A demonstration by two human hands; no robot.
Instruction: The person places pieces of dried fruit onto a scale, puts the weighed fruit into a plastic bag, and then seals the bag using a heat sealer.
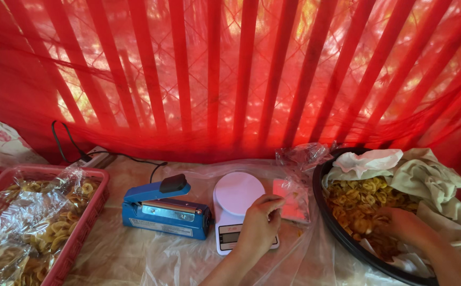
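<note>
A red striped curtain [230, 74] hung across the whole back of the scene. Below it, a clear plastic sheet [151, 254] covered the work surface. At the right sat a large dark round basin [341, 233], lined with pale cloth [431, 180] and filled with yellow ring-shaped chips [355, 201]. At the left stood a red plastic basket [79, 233] holding sealed clear bags of the same chips [45, 222]. Between them lay a blue heat sealer [164, 209] with a black handle knob, its cord running back toward the curtain, and just beside it a white kitchen scale [235, 198] with a round platform. A clear plastic bag [294, 196] stood open between the scale and the basin, touching the scale's right edge.

The left hand [259, 225] rested over the front of the scale, its fingers [272, 204] curled and pinching the bag's near edge. The right hand [408, 225] was plunged into the basin, fingers closed loosely among the chips; whether it had a handful gripped could not be made out.
</note>
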